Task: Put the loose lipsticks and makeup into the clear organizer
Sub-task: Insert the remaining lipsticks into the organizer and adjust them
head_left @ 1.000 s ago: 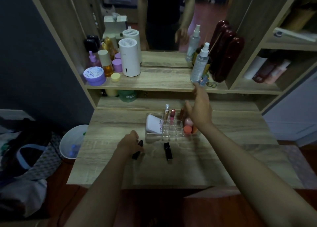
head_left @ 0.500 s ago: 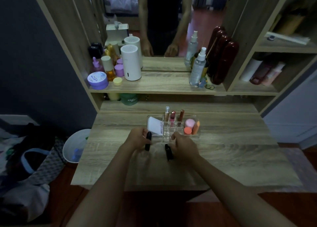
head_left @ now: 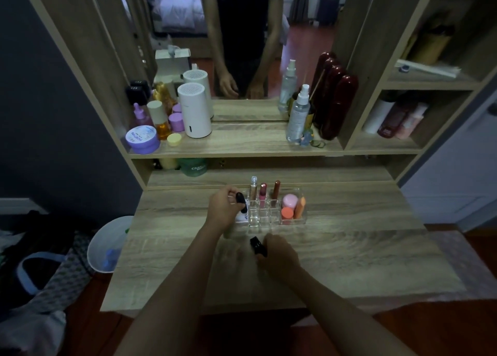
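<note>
The clear organizer (head_left: pixel 291 221) stands mid-desk, holding three upright lip products (head_left: pixel 263 194) in its back slots, pink and orange sponges (head_left: pixel 288 207) at its right end and a white compact at its left, mostly hidden by my hand. My left hand (head_left: pixel 223 210) is shut on a black lipstick (head_left: pixel 241 201), held over the organizer's left part. My right hand (head_left: pixel 279 253) grips a second black lipstick (head_left: pixel 258 245) on the desk just in front of the organizer.
The wooden desk (head_left: pixel 349 248) has a raised shelf with a white cylinder (head_left: pixel 194 111), purple jars (head_left: pixel 142 140), a spray bottle (head_left: pixel 298 116) and dark red bottles (head_left: pixel 336 105). A mirror stands behind. A white bin (head_left: pixel 107 245) and bags sit on the floor at left.
My left hand has carried its black lipstick from the desk up over the organizer. My right hand came back from the shelf and closed on the other black lipstick.
</note>
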Action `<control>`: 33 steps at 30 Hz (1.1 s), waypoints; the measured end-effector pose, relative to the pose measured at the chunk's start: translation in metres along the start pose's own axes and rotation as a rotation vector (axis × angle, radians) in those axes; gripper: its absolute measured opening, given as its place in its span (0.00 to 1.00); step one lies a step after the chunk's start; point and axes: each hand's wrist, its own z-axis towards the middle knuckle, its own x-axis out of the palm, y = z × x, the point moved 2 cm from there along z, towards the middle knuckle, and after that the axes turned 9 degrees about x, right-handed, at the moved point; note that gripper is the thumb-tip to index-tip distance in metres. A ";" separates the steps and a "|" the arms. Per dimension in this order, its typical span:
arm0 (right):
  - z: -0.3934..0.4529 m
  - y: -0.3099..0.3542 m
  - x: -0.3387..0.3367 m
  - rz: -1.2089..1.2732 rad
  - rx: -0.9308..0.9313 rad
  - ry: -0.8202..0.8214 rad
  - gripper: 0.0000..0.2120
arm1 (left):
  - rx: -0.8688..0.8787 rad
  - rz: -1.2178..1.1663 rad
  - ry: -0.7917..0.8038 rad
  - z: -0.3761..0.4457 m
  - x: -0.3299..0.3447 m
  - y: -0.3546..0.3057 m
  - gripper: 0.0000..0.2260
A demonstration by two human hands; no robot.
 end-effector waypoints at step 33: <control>0.047 0.041 -0.093 -0.096 -0.143 -0.255 0.13 | 0.078 0.003 -0.024 0.014 0.032 -0.007 0.12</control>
